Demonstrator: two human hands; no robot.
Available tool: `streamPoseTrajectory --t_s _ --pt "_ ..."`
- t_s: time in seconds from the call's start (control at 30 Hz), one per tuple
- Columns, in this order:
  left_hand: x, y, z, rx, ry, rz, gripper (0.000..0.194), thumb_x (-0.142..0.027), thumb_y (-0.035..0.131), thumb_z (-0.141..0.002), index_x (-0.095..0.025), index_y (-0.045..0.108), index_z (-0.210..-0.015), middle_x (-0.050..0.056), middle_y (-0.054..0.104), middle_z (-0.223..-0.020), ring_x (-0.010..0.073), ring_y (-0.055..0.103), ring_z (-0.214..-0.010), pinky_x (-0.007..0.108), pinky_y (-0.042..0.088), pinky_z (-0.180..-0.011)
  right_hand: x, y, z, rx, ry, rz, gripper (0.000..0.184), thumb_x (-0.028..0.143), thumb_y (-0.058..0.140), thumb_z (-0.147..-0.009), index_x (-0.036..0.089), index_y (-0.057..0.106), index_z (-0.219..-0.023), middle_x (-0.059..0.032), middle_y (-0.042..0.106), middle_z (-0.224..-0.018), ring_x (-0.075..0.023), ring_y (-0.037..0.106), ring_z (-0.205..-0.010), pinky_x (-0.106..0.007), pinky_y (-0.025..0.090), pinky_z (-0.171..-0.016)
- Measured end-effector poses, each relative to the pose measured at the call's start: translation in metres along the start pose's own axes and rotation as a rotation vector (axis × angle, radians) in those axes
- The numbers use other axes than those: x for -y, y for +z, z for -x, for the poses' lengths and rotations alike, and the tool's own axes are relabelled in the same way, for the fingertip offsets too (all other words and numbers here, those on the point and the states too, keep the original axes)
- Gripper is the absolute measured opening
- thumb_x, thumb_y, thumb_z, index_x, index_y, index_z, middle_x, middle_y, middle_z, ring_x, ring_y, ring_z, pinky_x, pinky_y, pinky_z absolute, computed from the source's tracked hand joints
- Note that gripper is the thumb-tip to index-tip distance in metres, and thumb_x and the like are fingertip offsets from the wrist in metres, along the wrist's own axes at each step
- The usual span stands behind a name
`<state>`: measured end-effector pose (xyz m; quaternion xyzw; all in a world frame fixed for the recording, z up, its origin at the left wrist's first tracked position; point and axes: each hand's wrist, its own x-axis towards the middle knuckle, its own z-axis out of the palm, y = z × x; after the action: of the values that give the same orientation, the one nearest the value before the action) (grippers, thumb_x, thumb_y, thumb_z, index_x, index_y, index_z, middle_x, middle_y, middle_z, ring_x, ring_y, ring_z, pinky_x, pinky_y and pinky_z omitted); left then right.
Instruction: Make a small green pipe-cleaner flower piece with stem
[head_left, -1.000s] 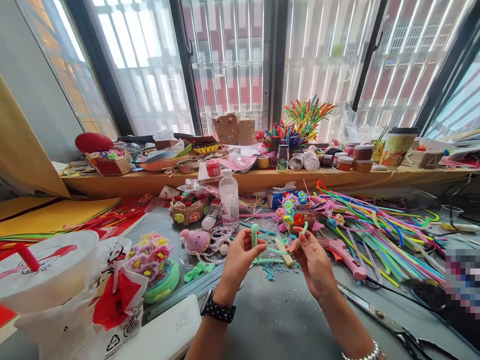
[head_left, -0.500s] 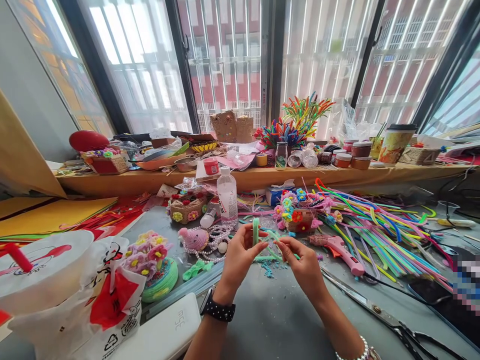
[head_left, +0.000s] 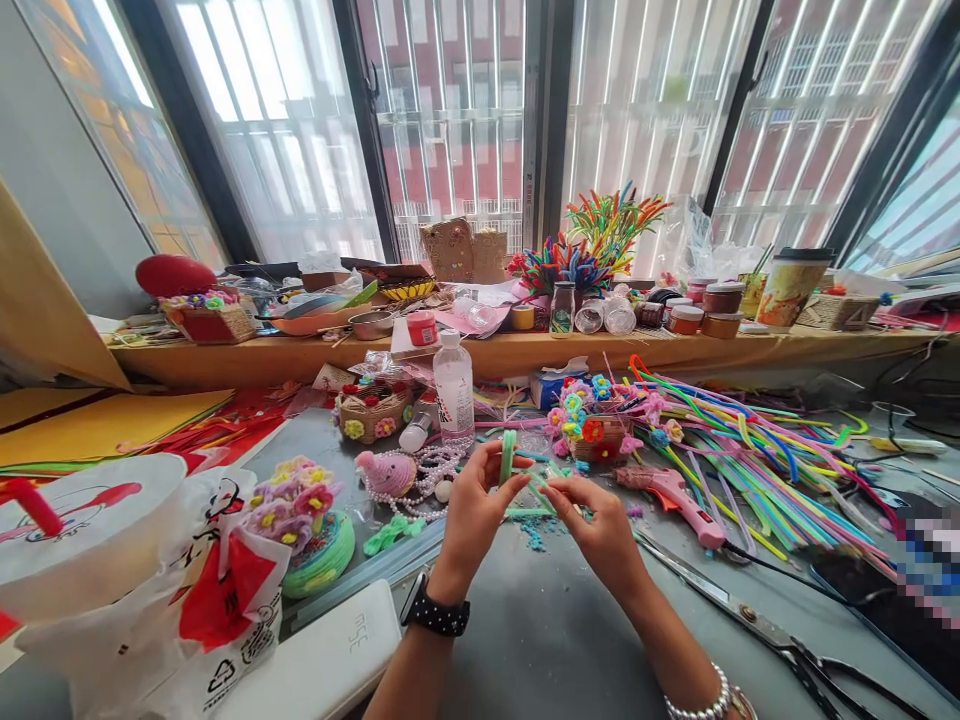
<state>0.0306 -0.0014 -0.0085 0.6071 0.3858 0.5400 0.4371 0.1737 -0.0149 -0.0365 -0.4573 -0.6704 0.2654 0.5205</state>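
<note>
My left hand (head_left: 474, 510) grips a looped light-green pipe cleaner (head_left: 508, 455), which stands up between the thumb and fingers. Close by on the right, my right hand (head_left: 598, 525) pinches a light-green strand with thumb and forefinger; whether it belongs to the same loop I cannot tell. Blue-green fuzz crumbs (head_left: 534, 535) lie on the table just below the hands. Further left are a folded green pipe-cleaner piece (head_left: 394, 534) and a pink crocheted figure (head_left: 386, 474) beside a bead string (head_left: 433, 468).
A pink glue gun (head_left: 688, 508) and large scissors (head_left: 754, 615) lie to the right, with many coloured pipe cleaners (head_left: 780, 490) behind. A water bottle (head_left: 454, 395) and flower basket (head_left: 600, 438) stand beyond the hands. At left are a white power bank (head_left: 330, 645) and a lidded cup (head_left: 90, 530).
My right hand has come in leftward and lower, close to my left hand, its raised fingers now curled into a pinch. My left hand keeps the green loop nearly in place.
</note>
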Motion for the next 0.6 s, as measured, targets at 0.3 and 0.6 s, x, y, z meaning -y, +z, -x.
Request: streamPoseTrajectory --t_s 0.3,0.6 --pt "0.0027 -0.0021 -0.0021 -0.002 -0.030 -0.060 0.029 -0.026 0.058 -0.066 -0.016 0.046 -0.091 0.005 0.061 -0.084 0.0172 0.057 -0.080 0.029 0.043 -0.075 -0.0037 -0.0004 -0.0022 0.052 -0.063 0.082 0.023 0.033 0.044 -0.079 0.022 0.064 -0.082 -0.0029 0.053 -0.072 -0.0134 0.049 -0.068 -0.022 0.036 -0.063" --pt "0.0072 -0.0055 -0.0047 -0.075 -0.075 -0.091 0.029 -0.026 0.061 -0.062 -0.016 0.047 -0.085 0.003 0.062 -0.075 0.0178 0.058 -0.075 0.030 0.043 -0.072 -0.0053 0.0032 -0.0019 0.088 -0.112 0.143 0.022 0.031 0.047 -0.077 0.020 0.059 -0.093 -0.0028 0.053 -0.075 -0.0123 0.048 -0.067 -0.023 0.039 -0.064"
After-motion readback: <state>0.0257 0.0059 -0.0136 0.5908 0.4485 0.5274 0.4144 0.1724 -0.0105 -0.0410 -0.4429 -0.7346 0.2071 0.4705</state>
